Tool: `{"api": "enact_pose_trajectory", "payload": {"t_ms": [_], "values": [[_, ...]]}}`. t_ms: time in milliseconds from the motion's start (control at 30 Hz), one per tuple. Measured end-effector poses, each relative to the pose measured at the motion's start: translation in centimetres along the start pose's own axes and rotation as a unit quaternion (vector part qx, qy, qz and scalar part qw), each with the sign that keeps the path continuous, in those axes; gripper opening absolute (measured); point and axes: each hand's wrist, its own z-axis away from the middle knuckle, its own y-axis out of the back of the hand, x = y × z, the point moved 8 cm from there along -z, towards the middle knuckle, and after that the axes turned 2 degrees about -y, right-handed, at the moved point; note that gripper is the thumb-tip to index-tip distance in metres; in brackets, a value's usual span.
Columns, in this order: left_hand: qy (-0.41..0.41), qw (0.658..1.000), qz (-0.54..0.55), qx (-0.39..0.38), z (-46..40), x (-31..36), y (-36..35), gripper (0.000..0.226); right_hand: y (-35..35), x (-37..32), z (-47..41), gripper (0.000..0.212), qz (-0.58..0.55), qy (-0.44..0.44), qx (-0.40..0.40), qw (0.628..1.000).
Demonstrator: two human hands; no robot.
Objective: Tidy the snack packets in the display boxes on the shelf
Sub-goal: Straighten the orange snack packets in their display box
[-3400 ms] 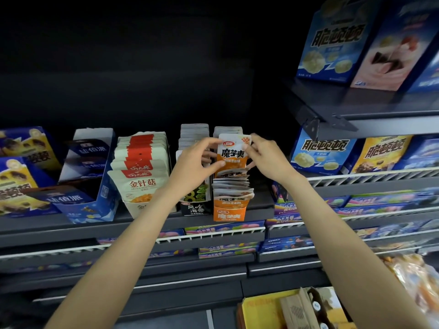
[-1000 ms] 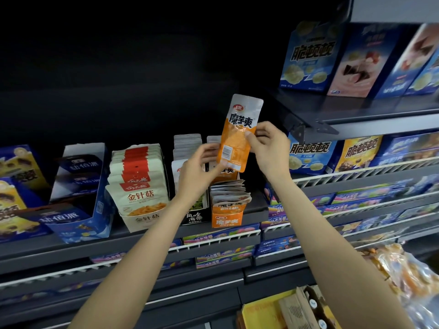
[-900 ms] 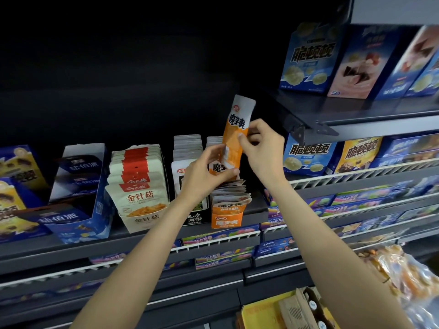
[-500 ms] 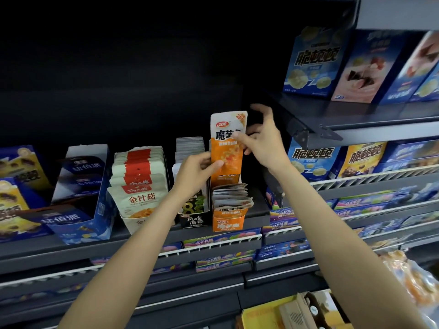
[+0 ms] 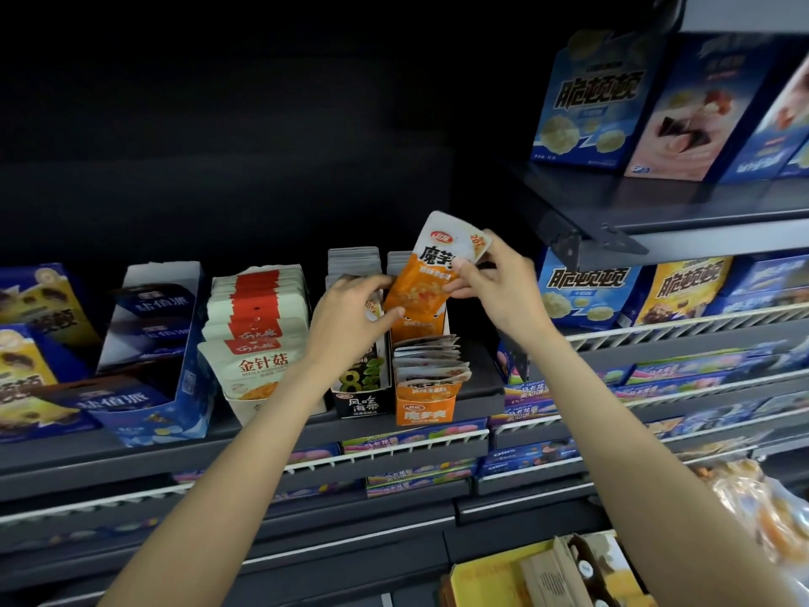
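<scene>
Head view: fingers (image 5: 465,268) of the right hand (image 5: 499,287) pinch the tilted orange konjac packet (image 5: 422,286) near its white top, while the left hand (image 5: 350,316) grips its lower left edge with thumb and fingers. It sits above the rear of the orange display box (image 5: 423,413), which stands at the shelf's (image 5: 131,453) front edge between a black seaweed box (image 5: 362,403) and bare shelf.

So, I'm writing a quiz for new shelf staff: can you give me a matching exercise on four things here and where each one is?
Things:
1. orange packet
2. black display box
3. orange display box
4. mushroom packets

Places:
A. left of the black box
B. held by the left hand and the right hand
C. between the mushroom packets and the orange box
D. below the held packet, with slumped packets

Pairs: 1-B, 2-C, 3-D, 4-A
</scene>
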Motion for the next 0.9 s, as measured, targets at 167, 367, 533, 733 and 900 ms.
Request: {"api": "enact_pose_trajectory", "payload": {"t_ms": [167, 367, 533, 733, 900], "values": [[-0.012, 1.0, -0.016, -0.017, 0.1, 0.1, -0.3, 0.045, -0.2, 0.4, 0.0, 0.012, 0.081, 0.015, -0.06, 0.995], [-0.014, 1.0, -0.015, -0.023, 0.0, 0.2, -0.1, 0.047, -3.0, 3.5, -0.5, 0.038, 0.374, 0.024, -0.062, 0.925], [-0.037, 0.999, -0.019, 0.033, 0.1, 0.5, 0.5, 0.038, -3.5, 3.9, -1.3, 0.036, 0.363, 0.031, -0.055, 0.93], [-0.087, 0.988, 0.074, -0.103, -0.2, 1.6, -1.2, 0.033, -2.6, 6.1, -1.0, 0.038, 0.159, -0.068, -0.012, 0.985], [-0.062, 0.988, 0.042, -0.136, -0.9, 1.5, -1.5, 0.033, -1.0, 5.4, 0.5, 0.019, -0.088, -0.074, -0.065, 0.991]]}}
